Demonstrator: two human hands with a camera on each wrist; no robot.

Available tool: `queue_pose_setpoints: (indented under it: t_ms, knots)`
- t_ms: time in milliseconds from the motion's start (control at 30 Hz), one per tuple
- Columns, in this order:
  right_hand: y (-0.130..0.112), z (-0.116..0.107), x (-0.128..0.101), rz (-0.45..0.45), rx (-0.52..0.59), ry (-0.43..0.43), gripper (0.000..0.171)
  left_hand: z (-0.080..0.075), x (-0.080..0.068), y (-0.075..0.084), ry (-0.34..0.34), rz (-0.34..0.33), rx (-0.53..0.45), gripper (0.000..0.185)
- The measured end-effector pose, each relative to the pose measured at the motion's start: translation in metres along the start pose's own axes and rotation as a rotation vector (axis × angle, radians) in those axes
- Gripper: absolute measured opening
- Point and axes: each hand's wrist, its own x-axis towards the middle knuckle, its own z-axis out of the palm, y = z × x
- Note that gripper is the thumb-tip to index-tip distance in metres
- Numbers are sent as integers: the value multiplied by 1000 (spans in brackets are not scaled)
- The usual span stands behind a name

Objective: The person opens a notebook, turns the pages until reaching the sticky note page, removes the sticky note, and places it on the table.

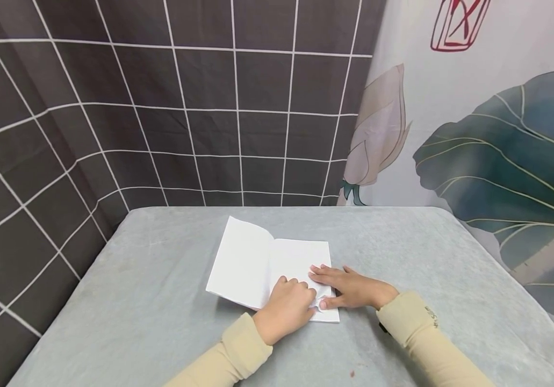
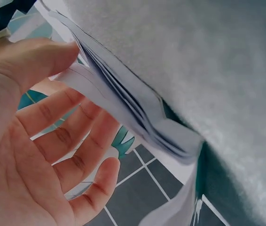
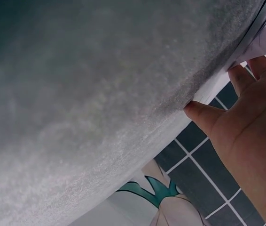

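An open notebook [image 1: 240, 260] with white pages lies on the table, its left side raised at a slant. My left hand [image 1: 288, 307] is over the lower part of the right page [image 1: 301, 255], fingers curled, holding a page that is creased near the thumb. In the left wrist view the left hand [image 2: 53, 141] has a page edge [image 2: 83, 82] between thumb and fingers, beside a stack of leaves [image 2: 128, 101]. My right hand [image 1: 354, 289] rests on the page's right edge with fingers spread. In the right wrist view, its thumb [image 3: 201, 113] touches near the notebook's edge.
A grey cloth-covered table [image 1: 136, 301] surrounds the notebook. Behind it hangs a dark curtain with a white grid [image 1: 209, 129], and at the right a pale curtain with a large painted leaf [image 1: 513, 156]. A small reddish speck [image 1: 352, 373] lies near the front.
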Motion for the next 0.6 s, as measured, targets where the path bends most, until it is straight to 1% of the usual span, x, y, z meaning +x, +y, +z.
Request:
queue_pose_setpoints:
  t_ms: [333,600]
  knots:
    - [0,-1,0,18,14,-18,78,-2,1,-2,14,-1,-44,9]
    - [1,-3,-1,-1,10,-25,87,-2,2,-4,12,-7,-104,13]
